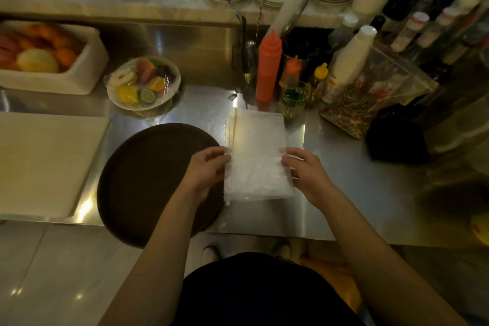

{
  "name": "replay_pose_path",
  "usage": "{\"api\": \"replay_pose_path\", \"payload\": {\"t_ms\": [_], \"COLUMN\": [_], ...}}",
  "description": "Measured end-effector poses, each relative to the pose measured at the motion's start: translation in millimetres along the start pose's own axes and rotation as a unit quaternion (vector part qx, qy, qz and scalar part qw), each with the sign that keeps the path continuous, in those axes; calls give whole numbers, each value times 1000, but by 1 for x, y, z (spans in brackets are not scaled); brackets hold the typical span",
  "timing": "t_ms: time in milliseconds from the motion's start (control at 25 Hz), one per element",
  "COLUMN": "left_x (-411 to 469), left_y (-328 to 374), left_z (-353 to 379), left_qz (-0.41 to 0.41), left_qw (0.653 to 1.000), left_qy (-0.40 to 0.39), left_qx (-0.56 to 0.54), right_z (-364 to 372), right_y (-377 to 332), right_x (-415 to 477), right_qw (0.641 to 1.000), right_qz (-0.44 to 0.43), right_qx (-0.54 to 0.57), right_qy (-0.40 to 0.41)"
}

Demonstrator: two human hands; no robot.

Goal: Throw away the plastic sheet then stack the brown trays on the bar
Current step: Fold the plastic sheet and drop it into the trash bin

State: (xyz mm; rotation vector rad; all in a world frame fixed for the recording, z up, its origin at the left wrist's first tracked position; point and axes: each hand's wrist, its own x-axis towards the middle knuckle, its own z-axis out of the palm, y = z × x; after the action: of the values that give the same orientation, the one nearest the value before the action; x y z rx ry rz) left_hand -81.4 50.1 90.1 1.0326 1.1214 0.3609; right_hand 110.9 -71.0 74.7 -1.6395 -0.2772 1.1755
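I held the folded, crinkly translucent plastic sheet (258, 156) over the steel counter (344, 180), left hand (205, 172) and right hand (304, 174) each pinching a side edge. A round, matte brown tray (148, 180) lay just left, overhanging the counter's edge. Behind stood a red squeeze bottle (268, 66) and a wrapped bowl of cut fruit (144, 82).

Tray (148, 182), centre left: dark brown, plain. Plastic sheet (255, 156), centre: translucent white. Squeeze bottle (268, 66), upper centre: red; counter (344, 193): silver.
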Motion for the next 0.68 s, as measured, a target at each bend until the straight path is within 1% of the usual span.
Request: {"api": "replay_pose_path", "payload": {"t_ms": [120, 280, 680], "left_x": [-1, 0, -5], "left_y": [14, 25, 50], "left_z": [-17, -31, -43], "left_qz": [13, 21, 54], "left_qw": [999, 996, 991], "left_qy": [5, -2, -18], "left_qx": [-37, -85, -123], "right_z": [12, 23, 32], "right_y": [-19, -38, -66], "right_x": [-4, -8, -7], "right_qw": [999, 998, 992], "right_qz": [-21, -37, -47], "right_qx": [19, 28, 63], "right_qy": [-33, -52, -98]}}
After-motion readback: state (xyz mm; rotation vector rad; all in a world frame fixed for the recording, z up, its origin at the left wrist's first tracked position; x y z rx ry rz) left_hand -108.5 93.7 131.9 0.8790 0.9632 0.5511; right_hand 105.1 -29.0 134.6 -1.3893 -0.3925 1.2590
